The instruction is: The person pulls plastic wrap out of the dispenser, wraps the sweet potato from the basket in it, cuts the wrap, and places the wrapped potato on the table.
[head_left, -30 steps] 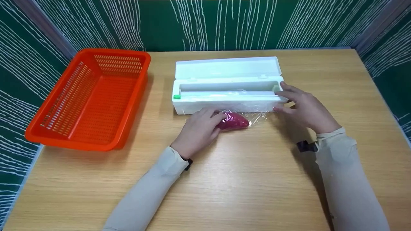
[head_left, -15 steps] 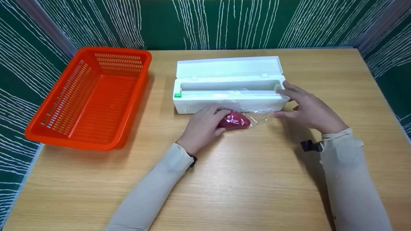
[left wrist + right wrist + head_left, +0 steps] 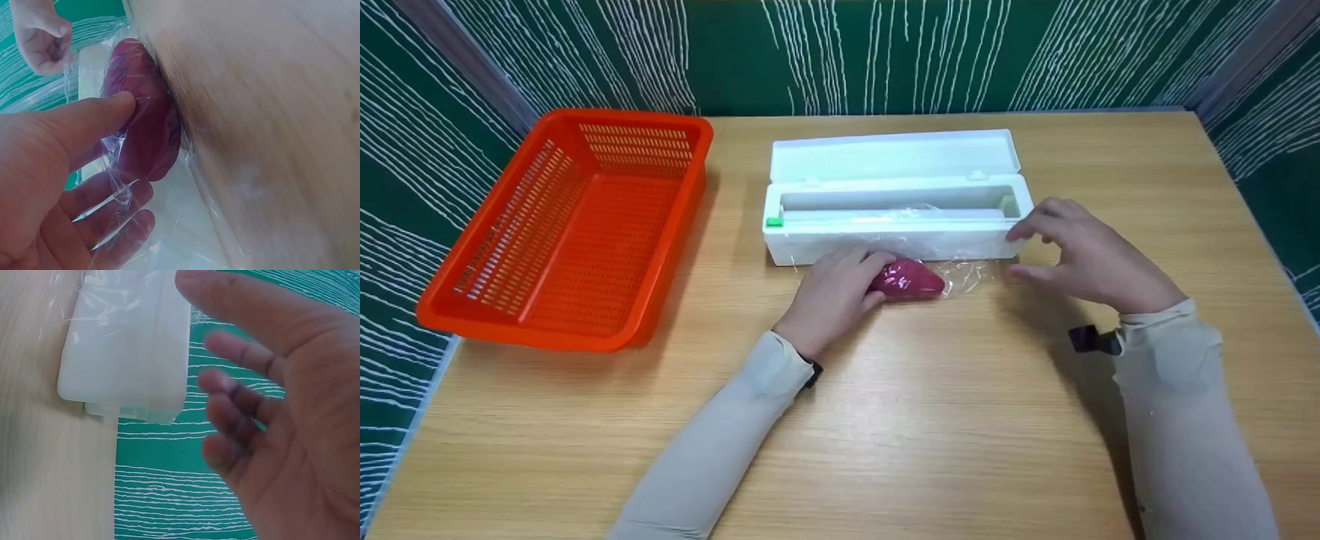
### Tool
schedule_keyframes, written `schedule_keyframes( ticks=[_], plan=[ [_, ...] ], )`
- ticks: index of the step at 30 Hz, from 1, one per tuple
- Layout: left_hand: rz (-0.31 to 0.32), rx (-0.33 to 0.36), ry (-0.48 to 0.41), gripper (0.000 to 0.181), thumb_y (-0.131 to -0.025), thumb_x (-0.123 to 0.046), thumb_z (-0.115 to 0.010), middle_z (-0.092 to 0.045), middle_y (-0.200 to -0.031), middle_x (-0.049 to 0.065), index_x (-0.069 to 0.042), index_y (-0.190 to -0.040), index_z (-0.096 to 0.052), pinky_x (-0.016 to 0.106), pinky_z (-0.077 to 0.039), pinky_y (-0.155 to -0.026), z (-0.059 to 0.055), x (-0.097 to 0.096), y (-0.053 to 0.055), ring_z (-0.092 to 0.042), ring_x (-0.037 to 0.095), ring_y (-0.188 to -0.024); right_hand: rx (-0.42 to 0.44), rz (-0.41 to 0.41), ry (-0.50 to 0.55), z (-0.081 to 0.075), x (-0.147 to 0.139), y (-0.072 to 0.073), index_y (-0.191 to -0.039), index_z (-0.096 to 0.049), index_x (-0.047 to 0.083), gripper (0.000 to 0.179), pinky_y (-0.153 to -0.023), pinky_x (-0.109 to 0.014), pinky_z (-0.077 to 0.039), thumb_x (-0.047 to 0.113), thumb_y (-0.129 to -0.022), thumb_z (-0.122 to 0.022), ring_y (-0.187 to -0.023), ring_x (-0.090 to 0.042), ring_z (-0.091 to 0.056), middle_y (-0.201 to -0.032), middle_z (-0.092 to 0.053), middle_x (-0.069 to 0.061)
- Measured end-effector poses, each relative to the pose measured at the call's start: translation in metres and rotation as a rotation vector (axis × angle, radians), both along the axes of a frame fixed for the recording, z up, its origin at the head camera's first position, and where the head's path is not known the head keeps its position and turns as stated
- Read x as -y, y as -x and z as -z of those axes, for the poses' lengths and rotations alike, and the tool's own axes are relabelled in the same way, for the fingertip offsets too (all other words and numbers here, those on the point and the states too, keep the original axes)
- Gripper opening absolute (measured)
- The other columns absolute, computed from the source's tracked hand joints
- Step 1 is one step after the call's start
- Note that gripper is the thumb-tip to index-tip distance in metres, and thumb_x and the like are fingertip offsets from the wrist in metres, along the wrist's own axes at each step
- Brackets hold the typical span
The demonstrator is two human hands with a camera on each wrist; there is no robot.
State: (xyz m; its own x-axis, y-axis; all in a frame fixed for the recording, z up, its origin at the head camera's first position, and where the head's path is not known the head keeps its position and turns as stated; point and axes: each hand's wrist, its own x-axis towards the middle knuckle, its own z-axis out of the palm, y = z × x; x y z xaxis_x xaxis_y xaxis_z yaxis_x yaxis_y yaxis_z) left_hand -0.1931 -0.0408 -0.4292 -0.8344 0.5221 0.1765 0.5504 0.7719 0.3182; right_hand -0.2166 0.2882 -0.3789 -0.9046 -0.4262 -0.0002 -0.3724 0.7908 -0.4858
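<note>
A dark red sweet potato, wrapped in clear cling film, lies on the table against the front of a white cling film dispenser. My left hand grips it at its left end; in the left wrist view the thumb presses on the sweet potato, and film stretches over the other fingers. At the dispenser's front right corner is my right hand, fingers loosely bent. The right wrist view shows this hand holding nothing, its thumb close to the dispenser; contact is unclear.
The dispenser's lid is tipped back, showing the film roll inside. A green slider sits at its front left. An orange plastic basket stands to the left on the wooden table.
My right hand has shifted right, its fingers drawing off the dispenser's right end. My left hand has moved slightly right and keeps its grip on the sweet potato.
</note>
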Motion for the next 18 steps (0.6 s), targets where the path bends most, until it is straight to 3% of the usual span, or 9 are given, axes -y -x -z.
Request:
schedule_keyframes(
  ticks=[3, 10, 15, 18],
  plan=[
    [0.003, 0.006, 0.001, 0.050, -0.095, -0.023, -0.076, -0.063, -0.139, 0.003, -0.017, -0.142, -0.059, 0.040, -0.043, -0.113, 0.000, 0.001, 0.000, -0.058, 0.024, -0.130, -0.036, -0.048, -0.017, 0.001, 0.007, -0.001, -0.119, -0.073, 0.010, 0.037, -0.093, -0.050, -0.051, 0.021, -0.086, -0.086, -0.111, -0.031, -0.054, -0.120, -0.063, -0.008],
    [0.019, 0.005, 0.002, 0.043, -0.096, -0.022, -0.076, -0.065, -0.135, 0.002, -0.015, -0.135, -0.060, 0.039, -0.041, -0.115, -0.001, 0.003, 0.001, -0.057, 0.022, -0.131, -0.144, -0.088, -0.039, 0.013, 0.024, -0.002, -0.127, -0.073, 0.009, 0.043, -0.082, -0.042, -0.050, 0.020, -0.087, -0.086, -0.099, -0.025, -0.052, -0.103, -0.060, -0.007],
    [0.008, -0.009, 0.000, 0.043, -0.096, -0.022, -0.075, -0.064, -0.133, 0.003, -0.017, -0.136, -0.061, 0.038, -0.042, -0.113, -0.001, 0.002, 0.001, -0.057, 0.023, -0.129, -0.251, -0.187, 0.006, 0.021, 0.030, -0.002, -0.106, -0.082, 0.011, 0.021, -0.074, -0.033, -0.044, 0.007, -0.085, -0.085, -0.093, -0.020, -0.049, -0.094, -0.057, -0.002],
    [-0.003, -0.047, 0.033, 0.042, -0.097, -0.027, -0.074, -0.063, -0.129, 0.005, -0.016, -0.136, -0.064, 0.039, -0.043, -0.111, -0.002, 0.001, 0.001, -0.056, 0.024, -0.125, -0.275, -0.251, 0.034, 0.023, 0.032, -0.002, -0.101, -0.082, 0.010, 0.018, -0.086, -0.037, -0.049, 0.003, -0.085, -0.084, -0.098, -0.022, -0.054, -0.101, -0.062, -0.004]
  ],
)
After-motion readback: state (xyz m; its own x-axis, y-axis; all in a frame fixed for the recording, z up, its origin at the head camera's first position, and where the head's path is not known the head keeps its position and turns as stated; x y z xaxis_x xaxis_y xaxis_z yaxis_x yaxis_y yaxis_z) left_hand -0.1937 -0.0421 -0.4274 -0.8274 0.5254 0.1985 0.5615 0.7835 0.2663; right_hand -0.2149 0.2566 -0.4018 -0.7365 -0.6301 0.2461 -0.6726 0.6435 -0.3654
